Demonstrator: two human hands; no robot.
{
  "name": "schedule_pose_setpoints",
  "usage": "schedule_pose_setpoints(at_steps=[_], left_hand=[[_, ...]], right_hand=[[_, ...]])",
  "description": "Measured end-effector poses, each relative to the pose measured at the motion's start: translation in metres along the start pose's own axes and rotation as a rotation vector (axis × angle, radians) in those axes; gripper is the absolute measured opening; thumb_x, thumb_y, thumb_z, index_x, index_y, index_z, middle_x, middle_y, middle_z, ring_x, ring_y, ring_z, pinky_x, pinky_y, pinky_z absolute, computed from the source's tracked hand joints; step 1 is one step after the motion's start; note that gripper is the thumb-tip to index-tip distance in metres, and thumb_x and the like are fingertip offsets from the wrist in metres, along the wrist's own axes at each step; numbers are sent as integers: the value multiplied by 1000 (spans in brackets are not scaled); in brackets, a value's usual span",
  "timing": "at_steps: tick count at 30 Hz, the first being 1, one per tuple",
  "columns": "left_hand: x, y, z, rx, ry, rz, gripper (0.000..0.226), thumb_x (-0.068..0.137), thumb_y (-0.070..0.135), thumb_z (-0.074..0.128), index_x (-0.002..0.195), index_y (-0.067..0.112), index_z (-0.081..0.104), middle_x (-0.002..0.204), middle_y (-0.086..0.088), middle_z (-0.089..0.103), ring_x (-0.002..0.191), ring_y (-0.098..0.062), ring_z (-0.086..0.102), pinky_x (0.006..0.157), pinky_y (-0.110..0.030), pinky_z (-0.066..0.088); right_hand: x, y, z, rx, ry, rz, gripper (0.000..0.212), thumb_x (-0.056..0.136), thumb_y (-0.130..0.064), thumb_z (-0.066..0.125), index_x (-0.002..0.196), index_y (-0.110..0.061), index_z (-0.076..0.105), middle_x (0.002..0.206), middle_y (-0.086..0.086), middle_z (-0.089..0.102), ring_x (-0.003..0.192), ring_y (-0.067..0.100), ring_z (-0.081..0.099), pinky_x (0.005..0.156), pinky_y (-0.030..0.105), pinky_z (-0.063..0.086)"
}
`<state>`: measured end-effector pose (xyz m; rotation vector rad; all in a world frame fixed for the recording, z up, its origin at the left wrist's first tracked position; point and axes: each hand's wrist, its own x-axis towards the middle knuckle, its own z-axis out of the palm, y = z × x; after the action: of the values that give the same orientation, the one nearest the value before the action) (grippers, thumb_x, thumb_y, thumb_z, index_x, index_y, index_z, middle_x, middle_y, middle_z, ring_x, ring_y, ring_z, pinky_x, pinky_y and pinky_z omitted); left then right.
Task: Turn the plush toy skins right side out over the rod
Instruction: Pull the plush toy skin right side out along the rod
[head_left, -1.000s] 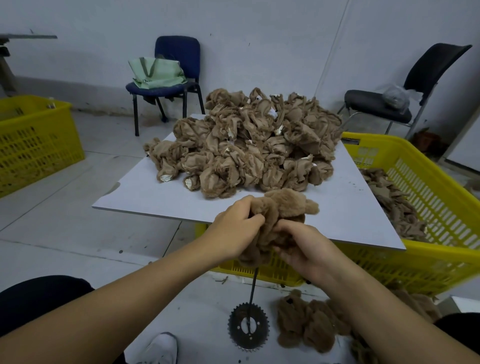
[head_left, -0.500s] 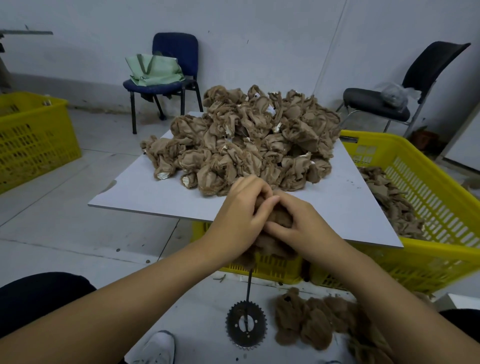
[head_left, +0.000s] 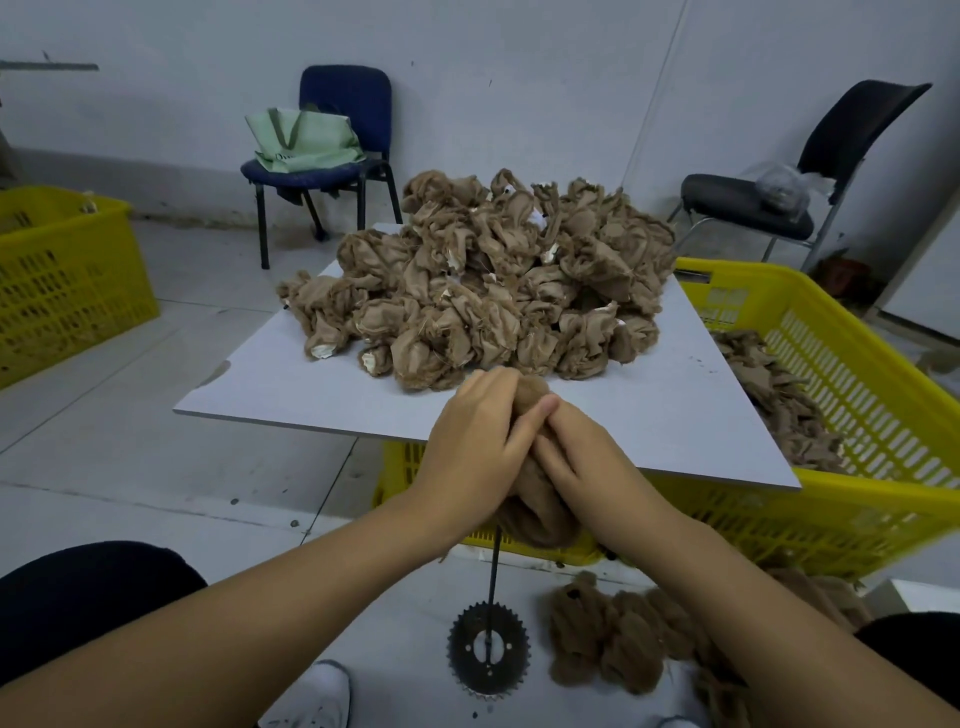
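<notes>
A brown plush skin (head_left: 537, 512) sits over the top of a thin black rod (head_left: 492, 577), which rises from a toothed black sprocket base (head_left: 488, 652) on the floor. My left hand (head_left: 475, 434) and my right hand (head_left: 579, 457) both grip the skin from either side, fingers curled over its top. The rod's upper end is hidden inside the fabric. A large heap of inside-out tan skins (head_left: 483, 280) lies on the white board (head_left: 291, 384) just beyond my hands.
Several fuzzy brown skins (head_left: 618, 639) lie on the floor right of the sprocket. A yellow crate (head_left: 841, 364) with more skins supports the board. Another yellow crate (head_left: 62, 275) stands at the left. A blue chair (head_left: 332, 156) and a black chair (head_left: 810, 171) stand by the wall.
Both hands have closed in over the skin's top and pressed it down onto the rod; the fuzzy lump that stuck out a second ago is now mostly covered.
</notes>
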<state>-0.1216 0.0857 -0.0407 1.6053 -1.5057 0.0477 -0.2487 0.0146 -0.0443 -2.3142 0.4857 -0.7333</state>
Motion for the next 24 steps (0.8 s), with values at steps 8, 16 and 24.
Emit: schedule_pose_setpoints(at_steps=[8, 16, 24], left_hand=[[-4, -5, 16, -133, 79, 56, 14, 98, 30, 57, 105, 18, 56, 94, 9, 53, 90, -15, 51, 77, -23, 42], [-8, -14, 16, -152, -71, -321, 45, 83, 78, 42, 89, 37, 60, 71, 13, 66, 75, 0, 64, 64, -22, 50], [-5, -10, 14, -224, 155, 12, 42, 98, 42, 50, 123, 13, 66, 86, 3, 71, 79, -6, 65, 67, -23, 52]], right_hand=[[-1, 18, 12, 78, 33, 11, 29, 104, -28, 36, 123, -30, 58, 116, -12, 63, 111, 1, 58, 92, 21, 49], [-5, 24, 15, -96, 22, 43, 18, 104, -27, 35, 113, -39, 45, 98, -29, 49, 96, -13, 49, 82, 6, 38], [-2, 3, 4, -122, 159, -88, 26, 103, -14, 39, 121, -23, 56, 101, -25, 48, 97, 7, 50, 83, 20, 41]])
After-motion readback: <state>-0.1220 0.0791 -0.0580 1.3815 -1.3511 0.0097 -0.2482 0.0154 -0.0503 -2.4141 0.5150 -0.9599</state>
